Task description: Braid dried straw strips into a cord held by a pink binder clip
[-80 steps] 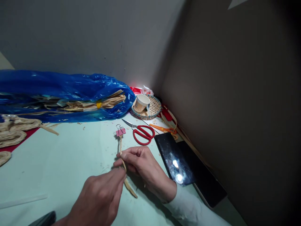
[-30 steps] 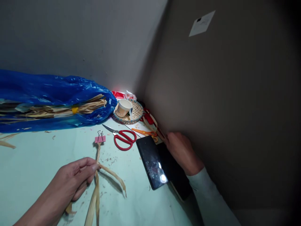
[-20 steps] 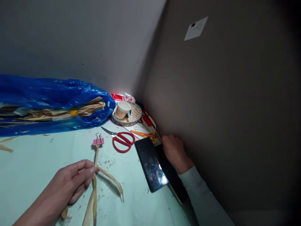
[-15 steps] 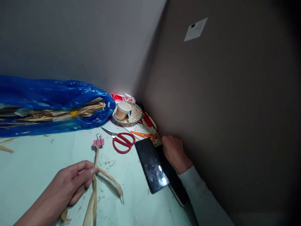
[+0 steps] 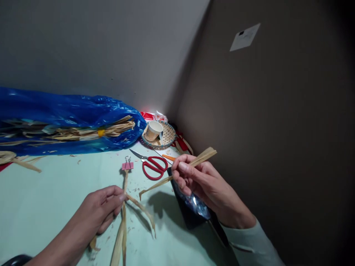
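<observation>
- The left hand (image 5: pixel 107 207) has its grip closed to a pinch, thumb against forefinger, with a narrow twisted strand (image 5: pixel 125 181) caught between the tips; the other fingers curl in beneath.
- That strand lies over the middle of the table (image 5: pixel 55 199), running from a pink binder clip (image 5: pixel 128 166) on the far side of the pinch back toward the near edge.
- From the pinch, one loose tail (image 5: pixel 142 210) slants out toward the right edge of the table, and wider pale strips (image 5: pixel 119 236) hang down toward the near edge.
- The right hand (image 5: pixel 203 181) also has its grip closed, thumb pressed to the fingers around a separate dry strip (image 5: pixel 204 156).
- This strip's broad end sticks out past the thumb toward the right edge; its thin, bent end points toward the left hand, near the loose tail. Whether the two touch, I cannot tell.
- The right hand is above a dark, glossy slab (image 5: pixel 190 210) lying by the right edge, partly hiding it.
- Red-handled scissors (image 5: pixel 155 167) lie just beside the clip, toward the far right corner.
- In that corner sits a woven basket (image 5: pixel 169 136) holding a tilted cup (image 5: pixel 154 129).
- A blue plastic bag (image 5: pixel 69 109) stretches along the far edge, with a bundle of dry strips (image 5: pixel 116 128) showing in its opening.
</observation>
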{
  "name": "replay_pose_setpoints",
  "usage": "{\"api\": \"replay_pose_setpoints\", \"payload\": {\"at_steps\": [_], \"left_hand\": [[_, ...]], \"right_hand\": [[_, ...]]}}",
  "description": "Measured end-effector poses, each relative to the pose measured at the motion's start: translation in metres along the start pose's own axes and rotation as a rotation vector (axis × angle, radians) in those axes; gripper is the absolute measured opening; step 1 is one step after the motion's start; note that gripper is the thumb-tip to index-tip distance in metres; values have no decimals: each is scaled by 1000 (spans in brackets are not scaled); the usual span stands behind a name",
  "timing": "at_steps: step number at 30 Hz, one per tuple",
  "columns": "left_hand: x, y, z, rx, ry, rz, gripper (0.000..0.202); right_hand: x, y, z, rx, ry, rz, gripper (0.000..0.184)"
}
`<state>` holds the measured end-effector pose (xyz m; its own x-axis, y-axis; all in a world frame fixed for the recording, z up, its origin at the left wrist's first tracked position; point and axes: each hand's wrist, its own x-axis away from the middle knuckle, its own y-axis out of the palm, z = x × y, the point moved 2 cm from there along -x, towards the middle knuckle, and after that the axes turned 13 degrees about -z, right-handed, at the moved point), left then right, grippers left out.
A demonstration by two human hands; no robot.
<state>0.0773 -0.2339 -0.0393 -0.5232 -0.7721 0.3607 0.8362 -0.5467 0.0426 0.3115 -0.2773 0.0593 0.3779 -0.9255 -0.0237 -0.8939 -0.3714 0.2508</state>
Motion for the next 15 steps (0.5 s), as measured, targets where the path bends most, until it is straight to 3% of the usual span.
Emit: {"api": "replay_pose_setpoints", "payload": {"at_steps": [7, 11, 13, 15], "left_hand": [[-3, -1, 1, 49, -9, -41, 40], [-3, 1, 2, 74, -36, -21, 40], [-3, 2, 2, 81, -37, -25, 41], [-2, 2, 2, 89, -51, -17, 40]], "right_hand": [[-16, 7, 31, -208, -119, -32, 9], [-4, 9, 29, -35, -157, -20, 8], [4, 15, 24, 233, -35, -197, 9], [11, 24, 24, 512, 150, -509, 18]]}}
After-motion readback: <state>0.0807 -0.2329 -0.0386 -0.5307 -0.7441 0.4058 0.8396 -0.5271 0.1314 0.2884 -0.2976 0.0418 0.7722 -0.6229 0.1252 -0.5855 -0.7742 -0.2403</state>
